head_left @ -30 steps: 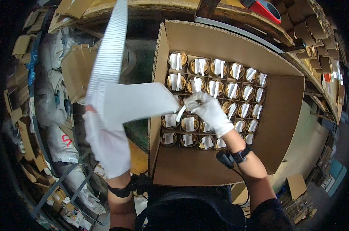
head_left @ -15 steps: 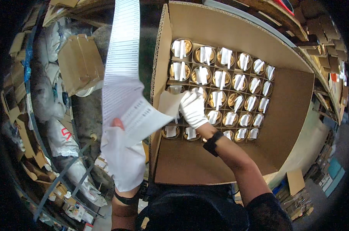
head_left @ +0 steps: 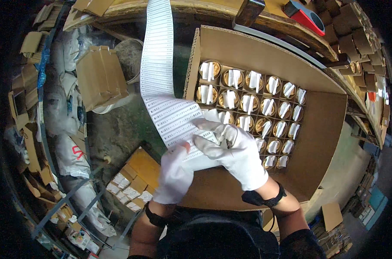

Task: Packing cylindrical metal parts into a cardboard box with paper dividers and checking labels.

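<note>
A long strip of white printed labels (head_left: pixel 159 73) hangs down from the top of the view and curls toward my hands. My white-gloved left hand (head_left: pixel 174 175) is closed on its lower part, one bare fingertip on the paper. Thumb and fingers of my gloved right hand (head_left: pixel 243 155) pinch the strip's end, close beside the left. Both hands are over the near left part of a large open cardboard box (head_left: pixel 265 52). Inside, rows of round cups (head_left: pixel 208 94) with white paper pieces on them stand between cardboard dividers; my right hand hides some.
Beyond the box runs a wooden shelf edge (head_left: pixel 204 17) with a red and black tool (head_left: pixel 306 17) on it. To the left are a closed carton (head_left: pixel 101 77), a bucket (head_left: pixel 129 60) and white sacks (head_left: pixel 73 155). A carton of white-wrapped bundles (head_left: pixel 137 177) lies low, left of my hand.
My right hand has come back from the cups to the label strip. My left hand has moved right with the strip, over the box. The view has shifted somewhat.
</note>
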